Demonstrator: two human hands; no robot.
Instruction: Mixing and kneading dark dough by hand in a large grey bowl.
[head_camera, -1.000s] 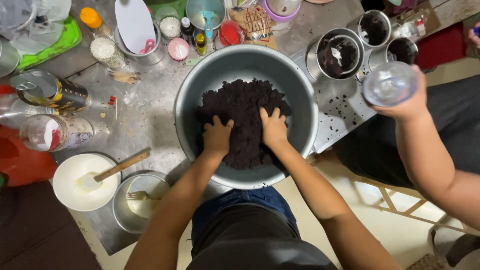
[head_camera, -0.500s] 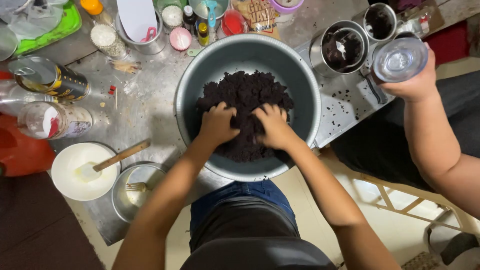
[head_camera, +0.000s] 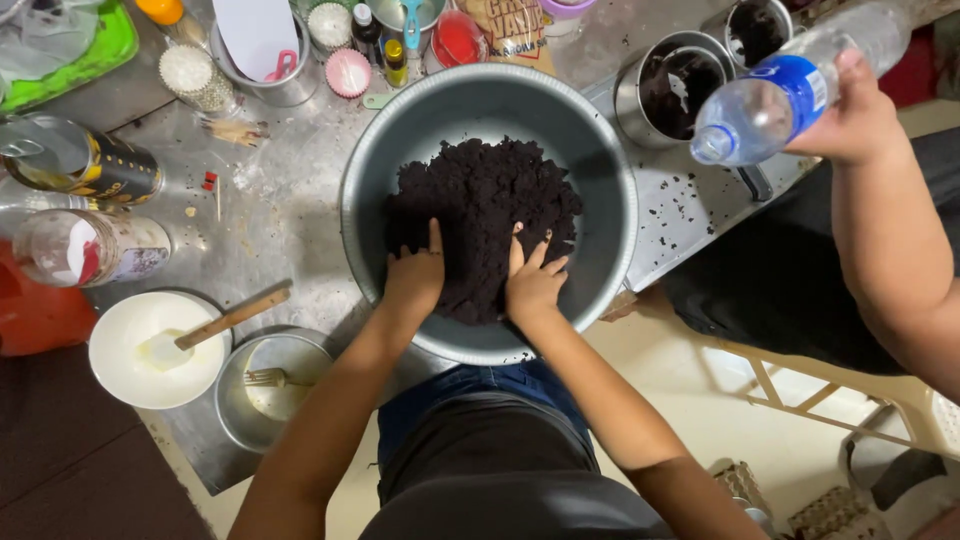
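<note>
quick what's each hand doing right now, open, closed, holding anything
Left hand: open, fingers spread, pressed flat on the dark crumbs in the big metal bowl, holding nothing.
Right hand: open, fingers spread on the same crumbs, holding nothing.

At lower left sits a round white bowl (head_camera: 150, 350) with a wooden-handled spoon (head_camera: 232, 319), beside a round metal pan (head_camera: 265, 392) holding a fork (head_camera: 266, 377). A green plastic tray (head_camera: 70, 55) fills the upper left corner.
</note>
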